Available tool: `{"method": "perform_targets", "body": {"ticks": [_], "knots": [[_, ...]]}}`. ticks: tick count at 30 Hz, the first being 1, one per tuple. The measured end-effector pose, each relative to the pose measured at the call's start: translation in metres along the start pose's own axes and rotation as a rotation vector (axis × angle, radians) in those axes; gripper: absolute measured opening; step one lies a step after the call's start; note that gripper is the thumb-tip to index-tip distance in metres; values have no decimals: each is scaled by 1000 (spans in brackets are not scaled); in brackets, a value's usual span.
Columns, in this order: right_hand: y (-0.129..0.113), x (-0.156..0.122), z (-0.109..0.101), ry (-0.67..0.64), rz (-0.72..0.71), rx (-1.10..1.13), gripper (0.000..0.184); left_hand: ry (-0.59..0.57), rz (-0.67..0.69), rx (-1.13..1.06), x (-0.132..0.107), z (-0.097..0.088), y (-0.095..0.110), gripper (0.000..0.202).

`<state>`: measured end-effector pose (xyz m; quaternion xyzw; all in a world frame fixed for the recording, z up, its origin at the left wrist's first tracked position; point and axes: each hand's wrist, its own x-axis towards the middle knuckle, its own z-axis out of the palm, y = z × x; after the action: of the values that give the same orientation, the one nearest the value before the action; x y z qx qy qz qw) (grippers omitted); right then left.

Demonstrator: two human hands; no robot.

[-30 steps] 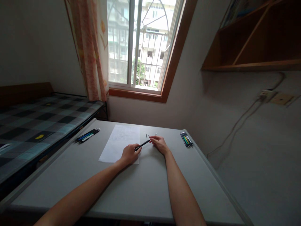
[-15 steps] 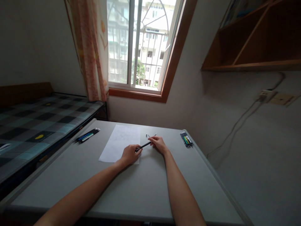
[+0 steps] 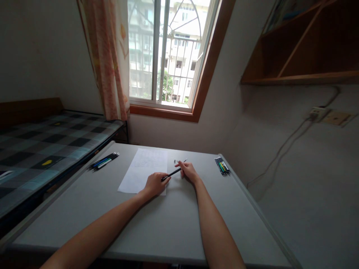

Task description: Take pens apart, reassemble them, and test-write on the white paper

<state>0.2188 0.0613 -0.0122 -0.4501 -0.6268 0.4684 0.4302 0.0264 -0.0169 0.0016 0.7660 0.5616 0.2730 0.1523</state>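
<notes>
**Bare as far up as I can see**

The person's left forearm [image 3: 103,222] and right forearm [image 3: 214,220] are uncovered along the whole stretch visible to me, down to the wrists. Both look slender and smooth in outline, narrow at the wrist and broadening steadily toward the elbow end, where they pass out of my sight. The left hand [image 3: 155,183] is bare too, its back a plain, rounded shape, with some of its fingers partly hidden. The right hand [image 3: 189,172] is just as bare, with slim fingers that taper toward the tips. Nails, creases and small skin markings are too fine for me to make out.
</notes>
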Motion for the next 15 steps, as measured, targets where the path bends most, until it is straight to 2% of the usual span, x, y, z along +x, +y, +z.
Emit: {"method": "perform_targets", "body": {"ticks": [6, 9, 15], "knots": [[0, 3, -1, 14, 14, 115, 60, -5, 8, 3, 0, 1, 0, 30], [2, 5, -2, 86, 4, 173, 60, 14, -18, -10, 1, -1, 0, 32], [11, 8, -5, 228, -19, 235, 53, 184, -93, -149, 3, -5, 0, 33]]}}
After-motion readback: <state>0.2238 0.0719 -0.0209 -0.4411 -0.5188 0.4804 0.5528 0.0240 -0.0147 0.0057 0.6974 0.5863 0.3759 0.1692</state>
